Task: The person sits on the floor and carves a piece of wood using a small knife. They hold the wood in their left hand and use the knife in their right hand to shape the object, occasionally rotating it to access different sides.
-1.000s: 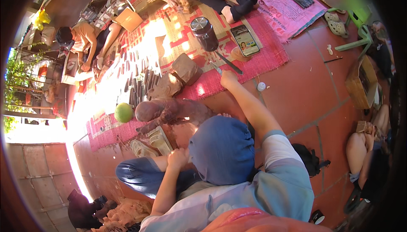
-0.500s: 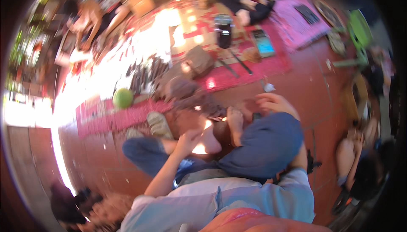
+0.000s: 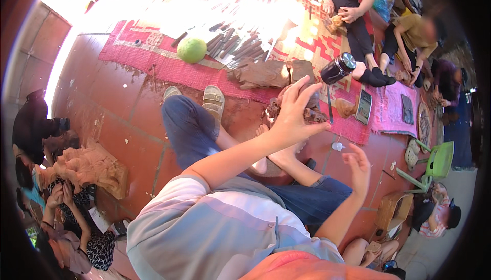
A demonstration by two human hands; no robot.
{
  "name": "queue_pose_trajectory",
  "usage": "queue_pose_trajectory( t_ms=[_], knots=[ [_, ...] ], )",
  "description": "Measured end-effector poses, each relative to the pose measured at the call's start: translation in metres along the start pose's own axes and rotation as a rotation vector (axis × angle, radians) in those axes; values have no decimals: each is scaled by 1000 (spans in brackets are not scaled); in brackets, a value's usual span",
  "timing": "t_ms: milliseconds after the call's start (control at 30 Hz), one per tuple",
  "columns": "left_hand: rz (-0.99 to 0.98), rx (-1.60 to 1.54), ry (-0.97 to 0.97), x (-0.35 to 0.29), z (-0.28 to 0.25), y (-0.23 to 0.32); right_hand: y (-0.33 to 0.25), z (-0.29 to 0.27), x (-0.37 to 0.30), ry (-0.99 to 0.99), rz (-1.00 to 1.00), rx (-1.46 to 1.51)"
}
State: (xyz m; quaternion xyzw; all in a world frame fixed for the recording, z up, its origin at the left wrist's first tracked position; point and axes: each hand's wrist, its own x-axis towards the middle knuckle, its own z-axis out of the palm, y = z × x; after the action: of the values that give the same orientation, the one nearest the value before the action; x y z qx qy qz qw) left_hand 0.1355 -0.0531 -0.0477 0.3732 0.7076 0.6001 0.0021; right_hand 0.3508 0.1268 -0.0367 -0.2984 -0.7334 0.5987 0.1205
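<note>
My left hand point(image 3: 294, 114) is raised over my feet, its thumb and fingers wide apart with nothing in them. It partly covers a dark brown carved lump point(image 3: 313, 112), perhaps of wood, on the floor; I cannot tell that they touch. Further right my right hand point(image 3: 358, 165) is held up, its fingers loosely bent and apart, holding nothing. Nearest to it, on the tiles, lies a small white object point(image 3: 337, 146). Beyond my left hand a rough brown block point(image 3: 261, 74) rests on the pink mat's edge.
A green round fruit point(image 3: 192, 50) and several carving tools point(image 3: 232, 45) lie on the patterned mat point(image 3: 133, 70). A dark flask point(image 3: 337, 69) and a phone point(image 3: 363, 107) are at right, before a green chair point(image 3: 440, 160). Other people sit around; a large wood carving point(image 3: 97, 167) is at left.
The view has swung and sharpened. My left hand has risen from near my left shin to above my feet, fingers now spread. My right hand has left the area by my right knee.
</note>
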Motion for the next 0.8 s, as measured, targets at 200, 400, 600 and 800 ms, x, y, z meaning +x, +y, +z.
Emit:
queue_pose_trajectory(
  t_ms=[200, 400, 600, 800],
  knots=[
    [-19, -57, 69, 5, 7, 3, 69, 90, 31, -84, 34, 35],
    [37, -109, 12, 12, 10, -5, 104, 100, 22, -110, 75, 3],
    [15, -272, -233, 28, -15, -10, 122, 80, 11, -58, 116, -56],
    [-15, -152, -347, 36, -30, -15, 133, 90, 10, -119, 108, -48]
  ],
)
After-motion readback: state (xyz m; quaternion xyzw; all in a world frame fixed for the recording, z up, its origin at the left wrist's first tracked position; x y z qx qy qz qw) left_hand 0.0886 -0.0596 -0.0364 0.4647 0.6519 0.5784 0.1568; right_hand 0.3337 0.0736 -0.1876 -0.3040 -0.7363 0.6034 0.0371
